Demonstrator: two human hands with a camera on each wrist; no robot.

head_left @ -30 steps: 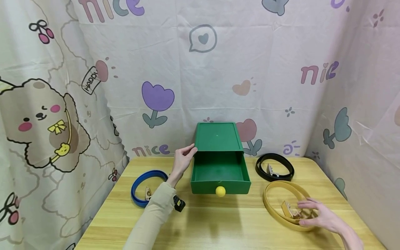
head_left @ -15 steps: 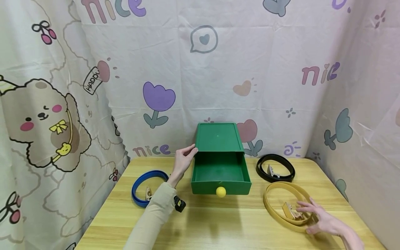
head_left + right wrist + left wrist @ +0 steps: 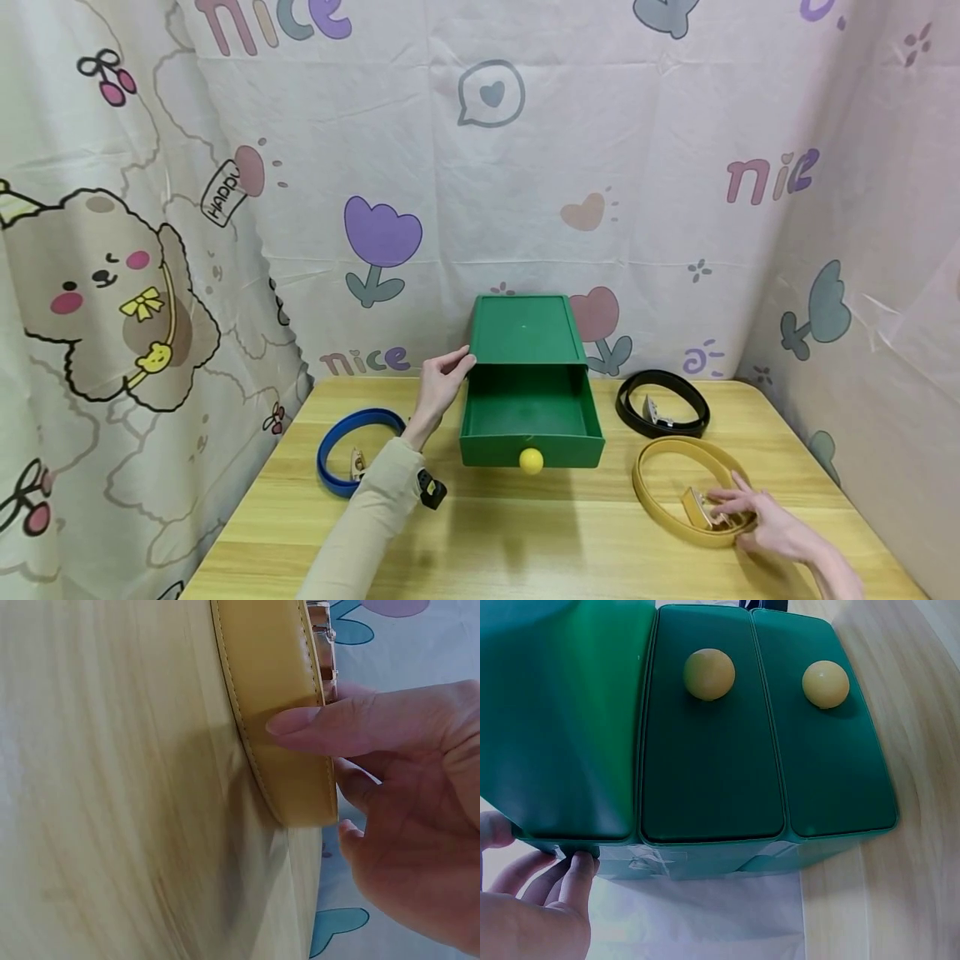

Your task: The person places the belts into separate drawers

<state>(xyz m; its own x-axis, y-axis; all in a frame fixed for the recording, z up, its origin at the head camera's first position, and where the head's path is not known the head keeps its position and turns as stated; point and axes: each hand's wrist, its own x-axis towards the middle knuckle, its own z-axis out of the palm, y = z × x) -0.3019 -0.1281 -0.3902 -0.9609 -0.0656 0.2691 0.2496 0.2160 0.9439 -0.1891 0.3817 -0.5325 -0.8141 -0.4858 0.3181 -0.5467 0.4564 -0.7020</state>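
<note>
A green drawer cabinet [image 3: 521, 325] stands against the back curtain, its top drawer [image 3: 487, 450] pulled out toward me with nothing inside. My left hand [image 3: 441, 387] holds the upper left front edge of the cabinet, thumb above and fingers along the side. A coiled yellow belt [image 3: 675, 523] with a gold buckle [image 3: 697, 507] lies at the right. My right hand [image 3: 780, 527] pinches the coil's right side. In the right wrist view its thumb [image 3: 360, 724] presses the belt's stitched outer face, with the fingers on the inner side.
Behind the yellow belt lies a coiled black belt [image 3: 626, 408]. A coiled blue belt [image 3: 326, 450] rests left of the cabinet, partly behind my left sleeve [image 3: 367, 517]. Two closed lower drawers with yellow knobs [image 3: 709, 675] show in the left wrist view.
My right hand has closed from spread fingers onto the yellow belt's edge, and the coil's near right side has drawn in slightly. The left hand keeps its place on the cabinet.
</note>
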